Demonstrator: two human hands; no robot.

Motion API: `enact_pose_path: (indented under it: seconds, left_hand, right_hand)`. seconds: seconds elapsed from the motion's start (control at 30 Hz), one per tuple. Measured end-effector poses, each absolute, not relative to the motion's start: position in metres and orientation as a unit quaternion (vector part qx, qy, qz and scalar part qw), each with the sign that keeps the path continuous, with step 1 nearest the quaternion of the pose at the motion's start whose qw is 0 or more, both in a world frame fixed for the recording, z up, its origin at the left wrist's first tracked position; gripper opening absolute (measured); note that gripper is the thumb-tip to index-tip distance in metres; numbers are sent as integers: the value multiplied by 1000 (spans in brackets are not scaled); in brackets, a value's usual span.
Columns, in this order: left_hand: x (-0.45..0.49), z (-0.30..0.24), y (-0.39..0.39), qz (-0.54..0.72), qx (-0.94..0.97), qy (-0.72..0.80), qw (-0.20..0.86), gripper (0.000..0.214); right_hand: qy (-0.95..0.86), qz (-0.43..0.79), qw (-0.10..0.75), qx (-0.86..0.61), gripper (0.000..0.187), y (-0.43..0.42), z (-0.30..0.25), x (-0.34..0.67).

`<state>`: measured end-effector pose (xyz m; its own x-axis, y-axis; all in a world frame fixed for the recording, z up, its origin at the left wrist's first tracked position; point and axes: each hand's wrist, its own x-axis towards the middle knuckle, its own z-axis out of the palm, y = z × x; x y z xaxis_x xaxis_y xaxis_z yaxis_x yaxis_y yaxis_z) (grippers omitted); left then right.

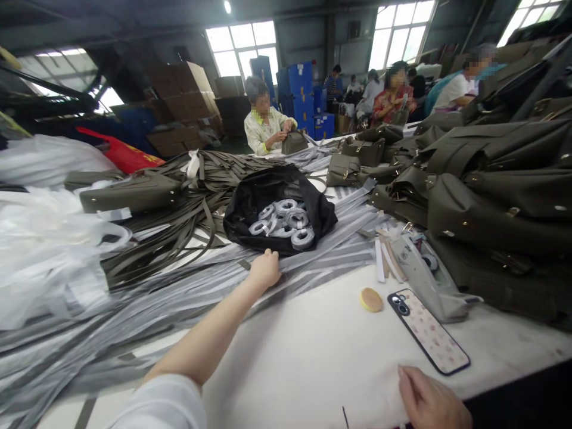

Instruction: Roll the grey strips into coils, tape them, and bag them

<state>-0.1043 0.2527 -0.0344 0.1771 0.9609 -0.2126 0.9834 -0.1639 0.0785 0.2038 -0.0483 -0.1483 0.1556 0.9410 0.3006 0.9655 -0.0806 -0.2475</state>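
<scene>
My left hand (264, 269) is stretched out over the bench (322, 345), fingers curled down at the near lip of the black bag (272, 196), which sits mid-bench, just beyond my knuckles. Whether they are pinching the fabric or a strip under it, I cannot tell. The bag lies slumped with its mouth gaping toward me, likely so the contents stay within reach: inside is a heap of grey tape rolls (286, 219). Grey strips (187, 292) fan out flat beneath and beside the bag, and olive straps (179, 220) pile up left of it. My right hand (429, 400) rests loosely open at the bench's near edge, holding nothing. Just beyond it lies a phone (429, 331), face down, near a small round tan disc (370, 300). Olive handbags (491, 208) are stacked along the right.
</scene>
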Motion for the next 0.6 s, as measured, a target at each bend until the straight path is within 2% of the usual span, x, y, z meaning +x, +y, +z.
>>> enact_pose_path:
  seconds: [0.13, 0.27, 0.3, 0.33, 0.4, 0.43, 0.5, 0.6]
  left_hand:
    - [-108, -17, 238, 7, 737, 644, 205, 28]
    - [-78, -5, 189, 113, 693, 627, 337, 57]
    - [-63, -4, 170, 145, 681, 617, 367, 62]
    - [-47, -3, 152, 186, 660, 601, 411, 64]
    - [-11, -3, 116, 359, 480, 483, 638, 58]
    - [5, -2, 101, 394, 410, 429, 702, 56]
    - [31, 3, 80, 434, 323, 355, 763, 54]
    - [48, 19, 77, 411, 282, 299, 814, 36]
  right_hand:
    - [-638, 23, 213, -739, 41, -45, -140, 207]
    - [-618, 211, 314, -689, 27, -27, -105, 193]
    - [-611, 264, 347, -661, 33, -21, -92, 183]
    - [-604, 322, 375, -625, 50, -14, -79, 172]
    - [-582, 461, 423, -519, 82, -2, -55, 146]
    - [-555, 534, 445, -457, 87, 2, -46, 134]
    - [-474, 645, 473, -368, 74, 3, -35, 120]
    - [-381, 710, 447, -390, 47, -15, -38, 139]
